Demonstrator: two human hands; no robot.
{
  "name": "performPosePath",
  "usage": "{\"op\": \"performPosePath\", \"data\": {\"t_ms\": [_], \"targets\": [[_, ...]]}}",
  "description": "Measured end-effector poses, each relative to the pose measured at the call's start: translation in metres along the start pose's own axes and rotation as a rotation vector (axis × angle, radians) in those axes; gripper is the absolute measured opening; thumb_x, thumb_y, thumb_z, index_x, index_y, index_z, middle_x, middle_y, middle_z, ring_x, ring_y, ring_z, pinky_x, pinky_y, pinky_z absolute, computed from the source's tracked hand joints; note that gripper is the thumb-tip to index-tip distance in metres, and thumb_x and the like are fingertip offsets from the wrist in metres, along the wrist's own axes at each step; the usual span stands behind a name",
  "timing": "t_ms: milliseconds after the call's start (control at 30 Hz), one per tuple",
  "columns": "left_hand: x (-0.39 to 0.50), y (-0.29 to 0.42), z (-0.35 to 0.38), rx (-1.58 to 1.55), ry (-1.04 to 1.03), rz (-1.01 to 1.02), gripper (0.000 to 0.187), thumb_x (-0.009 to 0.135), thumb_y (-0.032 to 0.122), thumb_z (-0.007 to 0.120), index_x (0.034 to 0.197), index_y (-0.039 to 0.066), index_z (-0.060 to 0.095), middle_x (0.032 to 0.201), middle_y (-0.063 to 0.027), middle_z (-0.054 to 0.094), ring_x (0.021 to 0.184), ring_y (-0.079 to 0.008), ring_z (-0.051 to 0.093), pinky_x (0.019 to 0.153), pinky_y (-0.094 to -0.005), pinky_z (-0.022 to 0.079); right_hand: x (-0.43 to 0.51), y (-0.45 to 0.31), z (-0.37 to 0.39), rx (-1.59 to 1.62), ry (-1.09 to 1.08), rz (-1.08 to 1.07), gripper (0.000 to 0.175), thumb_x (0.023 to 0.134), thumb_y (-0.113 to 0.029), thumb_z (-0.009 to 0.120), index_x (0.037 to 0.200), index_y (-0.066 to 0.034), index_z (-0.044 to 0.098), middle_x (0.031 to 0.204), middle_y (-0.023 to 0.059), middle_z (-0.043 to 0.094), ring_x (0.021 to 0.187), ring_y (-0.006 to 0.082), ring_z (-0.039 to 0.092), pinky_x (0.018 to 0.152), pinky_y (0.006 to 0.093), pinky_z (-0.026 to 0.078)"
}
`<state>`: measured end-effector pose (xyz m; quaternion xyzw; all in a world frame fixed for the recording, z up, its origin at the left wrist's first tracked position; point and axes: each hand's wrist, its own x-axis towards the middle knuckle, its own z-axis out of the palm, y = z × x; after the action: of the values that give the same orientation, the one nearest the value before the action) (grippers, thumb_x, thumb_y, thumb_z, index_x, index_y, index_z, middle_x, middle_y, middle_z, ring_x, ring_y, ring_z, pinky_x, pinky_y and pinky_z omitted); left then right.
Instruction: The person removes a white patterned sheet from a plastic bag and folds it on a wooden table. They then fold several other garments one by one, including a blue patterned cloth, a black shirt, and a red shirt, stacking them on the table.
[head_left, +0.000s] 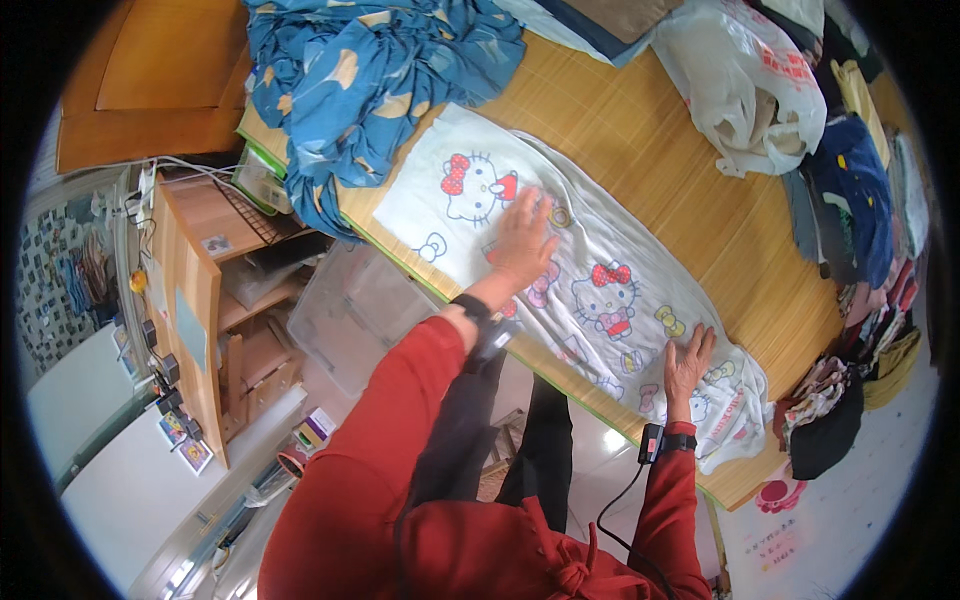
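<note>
A white cloth printed with cartoon cats and bows lies lengthwise along the near edge of a bed-like surface covered with a bamboo mat. Its left part looks smooth; wrinkles run through the middle, and the right end is bunched. My left hand, slightly blurred, rests palm down on the left half of the cloth with nothing in its grip. Flat on the right part, near the far edge of the cloth, is my right hand, fingers spread. Both wrists carry black straps with small devices.
A crumpled blue patterned fabric touches the mat's left end. At the far right sit a white plastic bag and piled clothes. Left of me stand a wooden shelf unit and a clear plastic box. A cable hangs from my right wrist.
</note>
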<state>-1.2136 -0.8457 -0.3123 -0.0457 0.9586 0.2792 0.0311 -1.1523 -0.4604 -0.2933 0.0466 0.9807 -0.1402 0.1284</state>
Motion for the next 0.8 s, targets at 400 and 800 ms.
{"op": "performPosePath", "data": {"t_ms": [400,800], "targets": [[-0.047,-0.063,-0.04,0.006,0.258,-0.462,0.067,0.075,0.014,0.07,0.133,0.0,0.04,0.138,-0.0244,0.037,0.129,-0.0424,0.035,0.106,-0.0503,0.03,-0.015,-0.077,0.043,0.066,0.21,0.311,0.078,0.075,-0.035,0.075,0.135,0.0005,0.041,0.141,0.0269,0.037,0.131,0.0447,0.033,0.107,0.0532,0.028],[-0.054,0.002,-0.022,-0.767,-0.582,-0.056,0.034,0.084,0.019,0.063,0.113,0.003,0.063,0.118,-0.0189,0.057,0.114,-0.0341,0.053,0.099,-0.0422,0.042,-0.017,-0.225,0.033,1.685,-0.629,0.811,0.039,0.092,-0.022,0.059,0.125,-0.0037,0.054,0.12,0.0086,0.059,0.107,0.0176,0.056,0.093,0.0363,0.043]]}}
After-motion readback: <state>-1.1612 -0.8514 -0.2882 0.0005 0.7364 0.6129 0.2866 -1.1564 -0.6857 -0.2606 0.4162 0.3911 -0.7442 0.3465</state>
